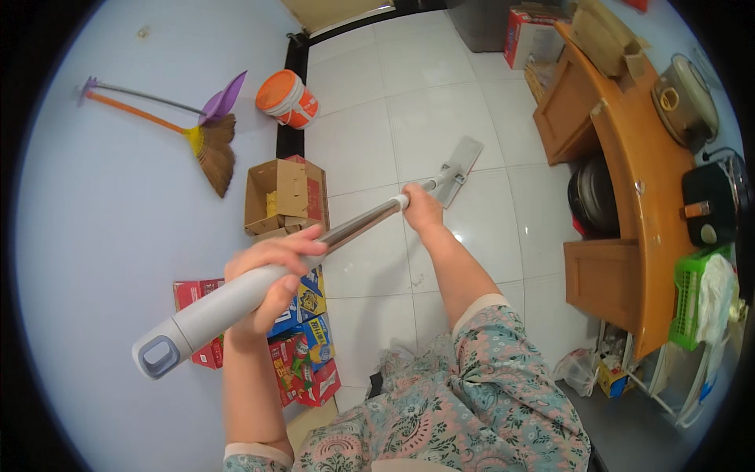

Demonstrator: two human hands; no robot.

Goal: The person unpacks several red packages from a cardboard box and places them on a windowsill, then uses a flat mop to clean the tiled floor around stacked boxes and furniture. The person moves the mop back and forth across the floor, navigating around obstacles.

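A flat mop (363, 222) slants across the view, its thick grey handle end at the lower left and its rectangular grey head (465, 157) lying on the white tiled floor. Around the grey handle, near its upper part, my left hand (271, 271) is wrapped, with some fingers slightly raised. Further down the pole, my right hand (422, 206) grips it just above the head, by a white collar. Both forearms come from patterned short sleeves.
Along the left wall stand an orange-lidded bucket (288, 98), an open cardboard box (275, 197) and several colourful cartons (303, 362). A broom (211, 153) and purple dustpan (223, 97) hang above. On the right is a wooden cabinet (629, 212) with doors open; a plastic bag (578, 371) lies nearby.
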